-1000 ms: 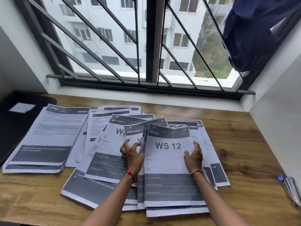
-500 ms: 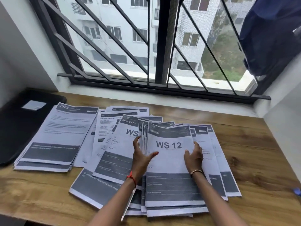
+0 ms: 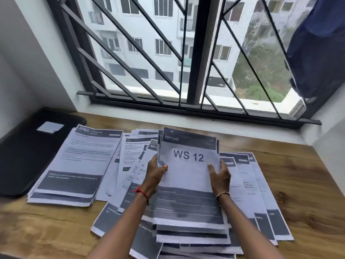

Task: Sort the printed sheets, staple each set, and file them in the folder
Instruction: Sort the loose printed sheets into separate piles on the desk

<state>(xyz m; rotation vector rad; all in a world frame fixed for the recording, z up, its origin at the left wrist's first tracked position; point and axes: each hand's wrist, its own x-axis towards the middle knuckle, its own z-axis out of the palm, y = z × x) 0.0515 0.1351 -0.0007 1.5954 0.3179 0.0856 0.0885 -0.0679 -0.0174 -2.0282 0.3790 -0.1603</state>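
Note:
A bundle of printed sheets (image 3: 188,176), topped by a page reading "KITCHEN" and "WS 12", is tilted up off the table with its top edge raised. My left hand (image 3: 155,172) grips its left edge, thumb on the front. My right hand (image 3: 220,174) grips its right edge the same way. More printed sheets (image 3: 259,193) lie fanned out beneath and to the right. A separate stack headed "2763" (image 3: 74,165) lies at the left. The black folder (image 3: 24,152) lies shut at the far left with a white label on it.
The wooden table (image 3: 308,184) shows bare wood at the right and along the front left. A barred window (image 3: 186,62) runs along the back, and a white wall stands close at the right. Dark blue cloth (image 3: 317,45) hangs at the upper right.
Both hands have gathered the "WS 12" sheets from lying flat into one bundle and lifted its top edge off the table. The view has shifted right and closer.

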